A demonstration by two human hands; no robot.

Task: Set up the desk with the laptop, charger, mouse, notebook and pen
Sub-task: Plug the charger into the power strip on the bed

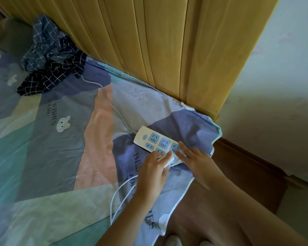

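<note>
Open sheet point(43, 157) left of power strip point(155, 139) — headboard point(167, 50) blocks behind, crumpled cloth point(50, 57) far left.

**Power strip at the bed's corner, both hands on its near end**

The power strip point(156, 142) lies on the bedsheet point(60, 157) right of the frame's centre, near the sheet's right corner. Its cord point(110, 102) runs toward the upper left to crumpled clothing point(50, 57) beside the wooden headboard point(167, 41), which spans the top. The left hand point(154, 172) grips the charger plug point(169, 161) at the strip's lower end; the right hand point(196, 159) rests on the strip just beside it. The charger cable point(117, 196) loops below the left hand. A wall point(283, 77) fills the right.
</note>
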